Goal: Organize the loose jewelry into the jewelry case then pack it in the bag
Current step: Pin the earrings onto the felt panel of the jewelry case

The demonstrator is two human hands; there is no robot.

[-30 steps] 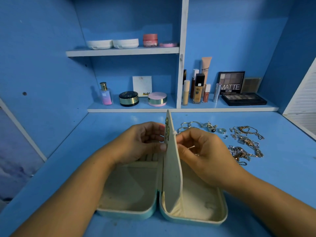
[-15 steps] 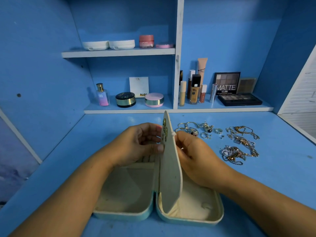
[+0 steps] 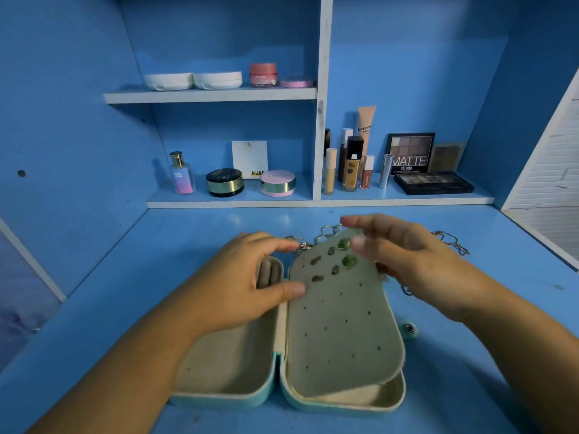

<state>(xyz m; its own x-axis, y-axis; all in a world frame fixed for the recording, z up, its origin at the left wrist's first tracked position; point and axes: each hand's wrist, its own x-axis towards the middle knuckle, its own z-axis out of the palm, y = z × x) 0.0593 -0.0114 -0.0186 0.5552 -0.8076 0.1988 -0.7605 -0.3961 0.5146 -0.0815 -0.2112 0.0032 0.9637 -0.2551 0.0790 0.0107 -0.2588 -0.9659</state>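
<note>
Desk (image 3: 94, 308): L hand (image 3: 238, 283) thumb on jewelry case panel (image 3: 341, 333); R hand (image 3: 416, 261) above, maybe touching; fingers (image 3: 376, 222) apart.

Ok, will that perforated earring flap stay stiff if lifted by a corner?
Probably flexes a bit: the earring flap looks thin, and its near corner curls above the jewelry case rim. Likely top-heavy, since the earrings cluster at the far end.

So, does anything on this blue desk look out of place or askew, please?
Loose silver and gold chains lie tangled on the blue desk behind the open pale-teal jewellery case, and its beige perforated earring panel sits tilted over the right half, not flat.
</note>
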